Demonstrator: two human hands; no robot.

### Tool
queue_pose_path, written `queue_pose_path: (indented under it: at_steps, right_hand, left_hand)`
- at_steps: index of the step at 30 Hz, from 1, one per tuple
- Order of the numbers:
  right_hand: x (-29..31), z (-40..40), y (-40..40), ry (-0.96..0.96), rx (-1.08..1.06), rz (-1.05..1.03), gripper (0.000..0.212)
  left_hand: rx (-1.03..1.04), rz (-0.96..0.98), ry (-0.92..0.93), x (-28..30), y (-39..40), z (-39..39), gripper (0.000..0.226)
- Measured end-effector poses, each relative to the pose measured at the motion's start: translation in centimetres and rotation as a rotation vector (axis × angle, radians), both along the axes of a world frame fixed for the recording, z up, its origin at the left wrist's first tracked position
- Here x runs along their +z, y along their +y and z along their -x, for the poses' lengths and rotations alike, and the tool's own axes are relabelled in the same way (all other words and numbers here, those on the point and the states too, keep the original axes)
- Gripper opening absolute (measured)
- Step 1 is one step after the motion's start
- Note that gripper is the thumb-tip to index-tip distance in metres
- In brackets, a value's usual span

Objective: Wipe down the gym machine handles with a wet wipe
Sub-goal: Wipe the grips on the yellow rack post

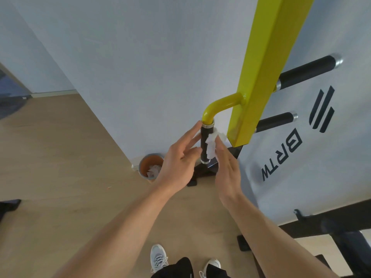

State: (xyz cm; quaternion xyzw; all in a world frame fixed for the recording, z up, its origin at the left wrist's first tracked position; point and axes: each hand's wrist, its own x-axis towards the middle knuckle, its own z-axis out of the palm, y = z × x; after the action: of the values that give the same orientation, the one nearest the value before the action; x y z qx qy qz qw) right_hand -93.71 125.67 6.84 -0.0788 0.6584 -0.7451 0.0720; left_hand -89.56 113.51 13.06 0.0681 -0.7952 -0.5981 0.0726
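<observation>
Head view: bin (151, 166) w/ wipes below handle (205, 144), floor beside hands.

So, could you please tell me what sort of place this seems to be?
Probably a gym: a yellow machine post carries black padded handles, and the right hand holds a wet wipe against one.
</observation>
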Motion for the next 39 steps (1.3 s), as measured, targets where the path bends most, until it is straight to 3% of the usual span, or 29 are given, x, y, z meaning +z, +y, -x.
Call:
queue_pose_path:
  at_steps: [2,5,10,17,20,23,26,29,34,37,39]
  right_hand:
    - [0.3,1.0,0.1,0.134,-0.077,-0.162,0.034]
    - [0.8,3.0,-0.3,0.159,-0.150,-0.260,0.034]
    - [0.2,4.2,-2.2,0.215,0.033,-0.389,0.033]
    - [2.5,5.2,-3.9,0.358,-0.088,-0.280,0.025]
    - [-0.2,4.5,-3.6,0.270,-0.048,-0.393,0.025]
    - [-1.7,4.4,-2.8,0.216,0.012,-0.456,0.030]
    - [0.7,5.2,-3.1,0.251,0.001,-0.332,0.014]
    - [1.1,5.4,-3.2,0.266,-0.025,-0.287,0.011]
    - [-2.8,3.5,-2.2,0.088,0.031,-0.473,0.019]
    - [-0.3,4.4,-2.7,0.183,0.025,-0.354,0.009]
    - [1.7,5.1,-3.1,0.248,-0.019,-0.276,0.016]
  left_hand:
    - [-0.003,-0.017,0.007,0.3,-0.4,0.0,0.063]
    - [0.025,-0.034,0.010,0.8,-1.1,0.4,0.059]
    - [0.050,0.067,-0.029,2.4,-1.8,0.9,0.052]
    - [0.007,0.477,-0.009,7.8,-2.4,5.0,0.059]
    - [-0.056,0.621,-0.031,8.2,-1.3,6.6,0.040]
    - [-0.037,0.666,0.005,7.2,-0.6,6.7,0.025]
    - [-0.042,0.706,0.011,7.2,-0.9,6.6,0.028]
    - [-0.085,0.719,0.017,7.3,-1.0,6.5,0.030]
    - [-0.025,0.701,0.008,7.1,-0.6,6.1,0.036]
    - [-0.027,0.708,-0.003,7.3,-0.9,6.2,0.032]
    - [-0.037,0.690,-0.004,7.1,-0.9,6.1,0.030]
